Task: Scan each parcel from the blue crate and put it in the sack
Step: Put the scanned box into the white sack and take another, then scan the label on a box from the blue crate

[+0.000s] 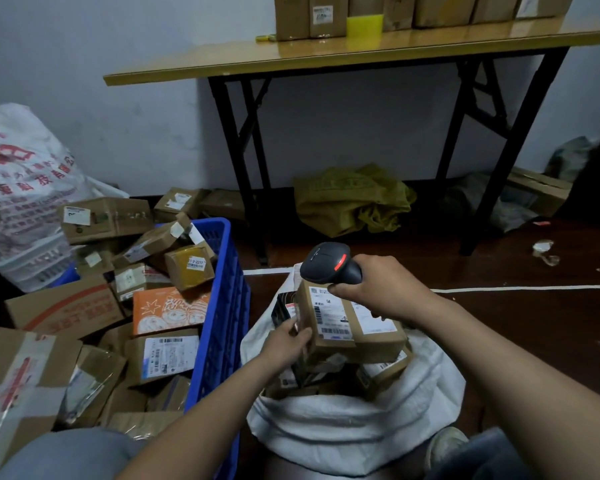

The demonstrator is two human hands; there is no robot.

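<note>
1. Closest in, the person's trouser leg (66, 452) in pale blue cloth fills the lower left corner. A light shoe (445, 443) shows at the lower right, just beside the sack.
2. The white sack (354, 434) stands on the dark floor between the person's legs. Its mouth is rolled down and open, and several parcels lie inside it.
3. The left hand (286, 341) has its fingers curled round the left side of a brown cardboard parcel (347, 327). The parcel is held tilted over the sack's mouth, white label facing up, above the parcels already inside.
4. The right hand (385, 289) is wrapped round the handle of a black scanner (326, 263). The scanner's head sits over the far top edge of the held parcel, and a red light glows on it. Whether the forefinger touches the parcel cannot be told.
5. The blue crate (222, 306) stands just left of the sack, heaped with cardboard parcels. Among them are an orange box (167, 310) with cartoon print and, farther back, a small tape-wrapped box (189, 266). More parcels spill past the crate's left side.
6. A white line (520, 288) runs across the floor beyond the sack.
7. At far left a printed white bag (21, 188) bulges against the wall.
8. Farthest off, a folding table (326, 57) with black legs stands against the wall. A crumpled olive bag (354, 199) lies under it, and brown cartons (326, 15) are lined up on top.
</note>
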